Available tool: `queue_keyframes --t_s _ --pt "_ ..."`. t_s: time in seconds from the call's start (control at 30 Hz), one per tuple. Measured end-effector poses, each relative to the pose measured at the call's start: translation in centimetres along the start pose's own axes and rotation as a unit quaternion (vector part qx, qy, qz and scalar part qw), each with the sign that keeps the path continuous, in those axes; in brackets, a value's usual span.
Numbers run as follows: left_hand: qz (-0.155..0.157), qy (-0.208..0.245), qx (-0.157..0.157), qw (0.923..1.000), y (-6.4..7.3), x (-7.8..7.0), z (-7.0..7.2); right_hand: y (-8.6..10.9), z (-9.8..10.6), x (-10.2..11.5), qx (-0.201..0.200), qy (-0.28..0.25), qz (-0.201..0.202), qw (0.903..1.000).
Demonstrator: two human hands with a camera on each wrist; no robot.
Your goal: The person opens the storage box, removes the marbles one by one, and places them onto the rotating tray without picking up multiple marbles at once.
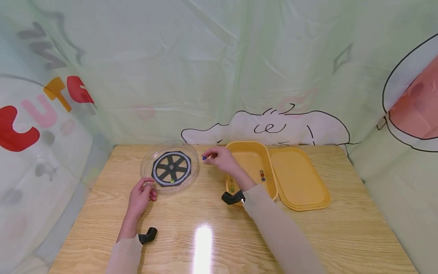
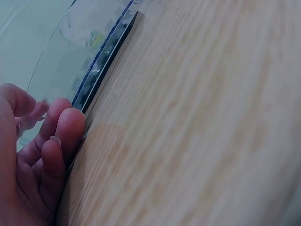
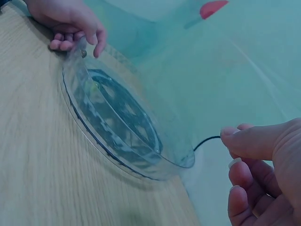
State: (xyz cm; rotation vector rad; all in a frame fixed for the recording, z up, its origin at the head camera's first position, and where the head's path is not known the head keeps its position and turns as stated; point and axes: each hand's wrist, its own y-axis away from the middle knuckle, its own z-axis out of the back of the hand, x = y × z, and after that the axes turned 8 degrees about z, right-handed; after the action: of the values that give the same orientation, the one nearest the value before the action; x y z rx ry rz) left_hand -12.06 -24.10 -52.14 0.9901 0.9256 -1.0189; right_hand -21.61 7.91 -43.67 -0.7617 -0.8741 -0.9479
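Observation:
A clear round dish [image 1: 195, 161] has a dark spoked wheel shape [image 1: 164, 166] showing in it. My left hand [image 1: 139, 196] is at its near left rim, fingers curled about the wall. In the right wrist view, a small brownish bead or marble [image 3: 83, 53] shows beside that hand's finger; whether it is touched I cannot tell. A green marble [image 1: 172, 181] is in the dish. To the right of the dish, my right hand [image 1: 222, 159] pinches a blue marble [image 1: 204, 158] between thumb and fingertips, above the table. In the right wrist view that marble is hidden.
Under my right forearm stands a yellow bin [image 1: 246, 144] with several small coloured marbles [image 1: 262, 175] in it. Its yellow lid [image 1: 301, 179] lies against its right side. A printed curtain [image 1: 219, 76] hangs behind the wooden table [image 1: 178, 228].

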Motion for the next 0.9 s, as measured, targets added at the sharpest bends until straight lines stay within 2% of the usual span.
queue_keyframes --t_s 0.47,0.6,0.9 --pt "0.002 0.011 0.003 0.9999 -0.2 0.1 0.0 0.1 -4.7 0.3 0.046 -0.024 -0.003 0.9986" --pt "0.007 0.021 0.008 0.9997 -0.2 0.0 -0.1 0.2 -5.7 0.7 0.055 -0.023 0.003 0.9982" --pt "0.011 0.007 0.002 0.9999 0.0 -0.2 0.0 0.1 -7.4 0.7 0.070 -0.013 0.008 0.9974"
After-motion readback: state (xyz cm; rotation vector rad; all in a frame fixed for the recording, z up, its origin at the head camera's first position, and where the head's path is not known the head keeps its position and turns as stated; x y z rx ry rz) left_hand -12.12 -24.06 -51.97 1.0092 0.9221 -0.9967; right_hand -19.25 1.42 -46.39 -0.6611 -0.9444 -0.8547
